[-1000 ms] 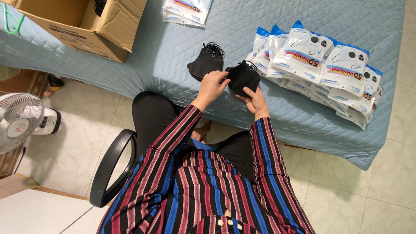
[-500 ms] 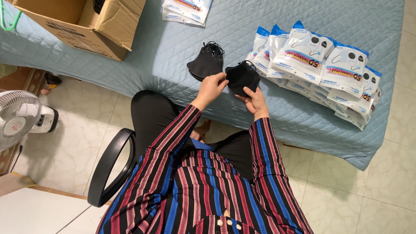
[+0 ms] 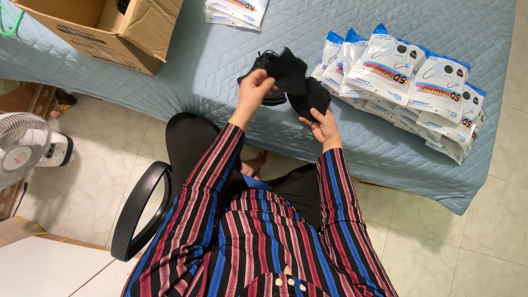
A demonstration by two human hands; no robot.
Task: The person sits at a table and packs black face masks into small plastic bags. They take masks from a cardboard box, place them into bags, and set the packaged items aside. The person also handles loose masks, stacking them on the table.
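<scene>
Sitting at the quilted pale-blue bed (image 3: 385, 159), the person pinched one black fabric mask (image 3: 290, 71) in the left hand (image 3: 254, 91). The right hand (image 3: 324, 125) gripped another black mask (image 3: 312, 99) — both just beside a row of white-and-blue sealed packets (image 3: 407, 77).

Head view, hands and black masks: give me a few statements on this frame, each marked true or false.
1. The left hand pinches a black mask lifted above the bed. True.
2. The right hand is empty. False: it holds a stack of black masks.
3. A row of sealed white-and-blue packets lies on the blue quilt, on the right hand's side. True.
4. The cardboard box stands on the floor. False: it sits on the quilt, at the far left.
5. A white fan stands on the tiled floor to the person's left. True.
</scene>
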